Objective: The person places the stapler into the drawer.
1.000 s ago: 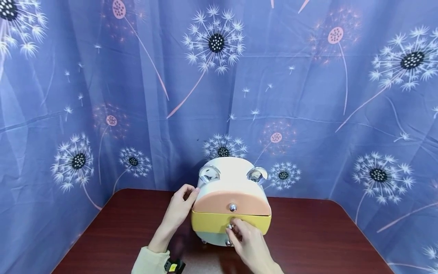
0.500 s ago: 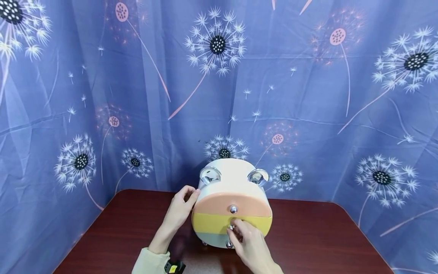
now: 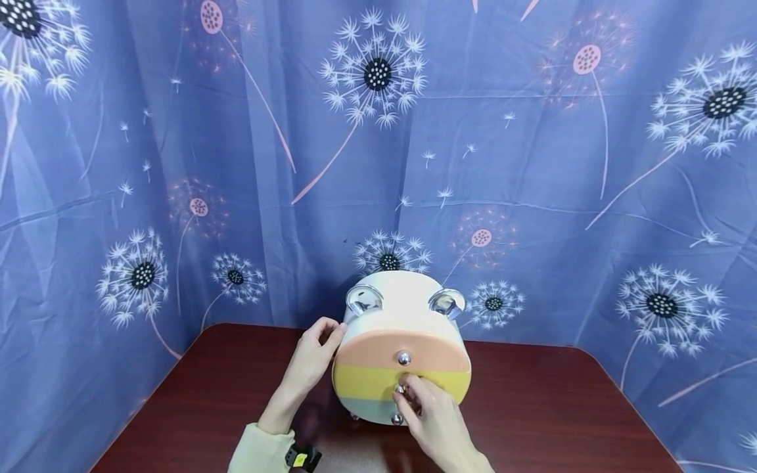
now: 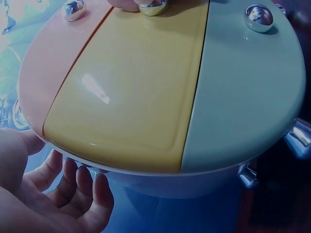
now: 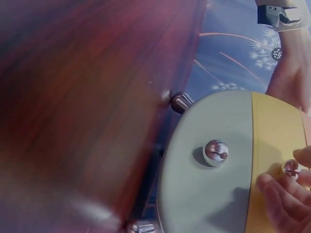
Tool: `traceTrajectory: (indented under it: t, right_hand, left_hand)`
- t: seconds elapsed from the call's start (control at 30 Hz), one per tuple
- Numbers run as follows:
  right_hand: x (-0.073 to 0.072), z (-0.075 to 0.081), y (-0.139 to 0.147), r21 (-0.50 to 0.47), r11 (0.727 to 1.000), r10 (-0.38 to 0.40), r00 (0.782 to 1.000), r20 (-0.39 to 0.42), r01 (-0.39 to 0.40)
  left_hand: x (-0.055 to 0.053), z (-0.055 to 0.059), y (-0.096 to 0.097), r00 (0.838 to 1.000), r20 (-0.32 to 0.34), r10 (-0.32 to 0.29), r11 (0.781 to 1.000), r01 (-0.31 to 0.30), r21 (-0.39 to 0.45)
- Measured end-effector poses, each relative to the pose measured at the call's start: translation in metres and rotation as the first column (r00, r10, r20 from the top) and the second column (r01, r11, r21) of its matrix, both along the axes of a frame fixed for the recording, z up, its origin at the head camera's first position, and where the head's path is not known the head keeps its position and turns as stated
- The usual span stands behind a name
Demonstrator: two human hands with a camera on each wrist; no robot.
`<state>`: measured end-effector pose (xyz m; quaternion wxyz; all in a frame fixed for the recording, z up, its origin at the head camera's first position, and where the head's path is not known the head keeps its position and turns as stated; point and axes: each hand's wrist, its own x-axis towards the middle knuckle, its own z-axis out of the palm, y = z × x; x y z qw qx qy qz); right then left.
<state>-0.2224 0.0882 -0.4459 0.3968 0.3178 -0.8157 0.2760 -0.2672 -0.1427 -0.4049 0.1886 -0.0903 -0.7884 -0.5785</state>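
Note:
A small rounded drawer box (image 3: 405, 305), white on top, stands on the table with a pink drawer (image 3: 367, 353), a yellow drawer (image 4: 136, 87) and a green drawer (image 4: 243, 92) stacked in its front. Each has a silver knob. My right hand (image 3: 440, 420) pinches the yellow drawer's knob (image 5: 291, 168) between thumb and fingers. The yellow front sits level with its neighbours. At the box's left side my left hand (image 3: 313, 358) touches the wall near the front rim, its fingers loosely bent, as the left wrist view shows.
Two silver ear-like domes (image 3: 363, 300) stick up from the box's top, and short silver feet (image 5: 182, 102) hold it off the dark red table (image 3: 532, 401). A blue dandelion-print curtain (image 3: 503, 164) hangs behind and at both sides.
The yellow drawer stuck out a little a second ago and has gone in, level with the others. My right hand moved in with its knob; my left hand stayed at the side.

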Motion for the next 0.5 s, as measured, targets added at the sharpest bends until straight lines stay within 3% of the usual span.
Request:
traceTrajectory:
  t: [0.17, 0.3, 0.5]
  right_hand:
    - [0.006, 0.004, 0.007, 0.043, 0.998, -0.053, 0.997, 0.048, 0.051]
    - [0.014, 0.012, 0.017, 0.037, 0.998, -0.052, 0.994, 0.092, 0.049]
    - [0.021, 0.023, 0.042, 0.061, 0.995, -0.078, 0.996, 0.04, 0.075]
  left_hand:
    - [0.001, 0.001, -0.003, 1.0, 0.015, -0.004, 1.0, 0.004, 0.015]
    - [0.003, 0.001, -0.007, 0.999, 0.032, -0.025, 0.999, 0.024, 0.042]
    - [0.012, 0.006, -0.013, 0.996, 0.069, -0.053, 0.998, 0.05, 0.048]
